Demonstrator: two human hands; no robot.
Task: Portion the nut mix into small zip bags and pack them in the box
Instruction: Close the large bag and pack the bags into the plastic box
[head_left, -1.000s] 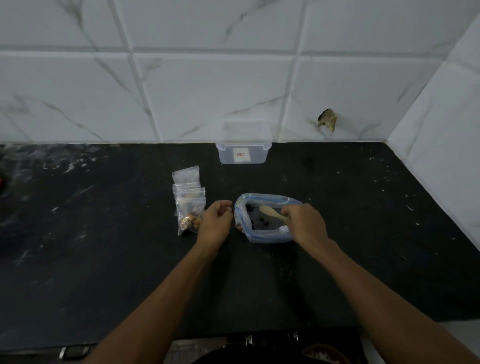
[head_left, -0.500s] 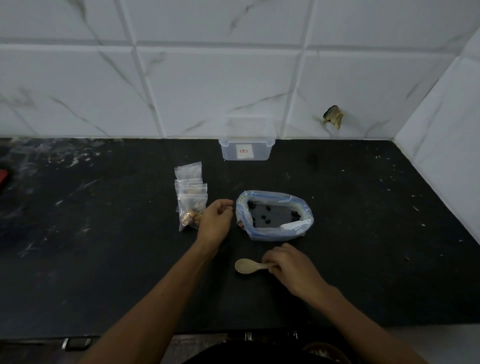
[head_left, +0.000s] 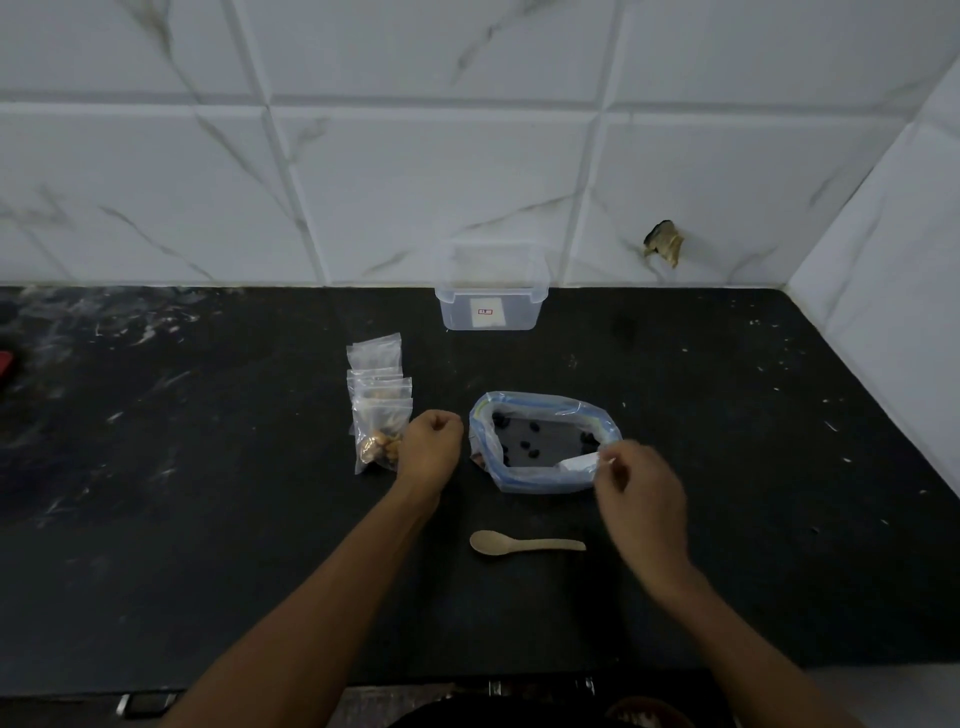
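We list, on the counter (head_left: 208, 519): box (head_left: 491, 306) at the back wall; small bags (head_left: 379, 405) left of the large bag (head_left: 543, 441); spoon (head_left: 524, 543) in front.

R hand (head_left: 641, 488) blurred, grip unclear

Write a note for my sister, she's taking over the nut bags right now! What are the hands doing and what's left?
Left hand: fingers curled, resting on the black counter beside the small zip bags; whether it pinches one is unclear.
Right hand: blurred, fingers loosely curled at the near right rim of the big zip bag; grip unclear.
Wooden spoon: lying on the counter in front of the big bag.
Done: several small bags overlap in a row, the nearest shows nuts.
Left: only a few dark pieces remain in the big bag; the clear plastic box by the wall looks empty, so pack the bags in.
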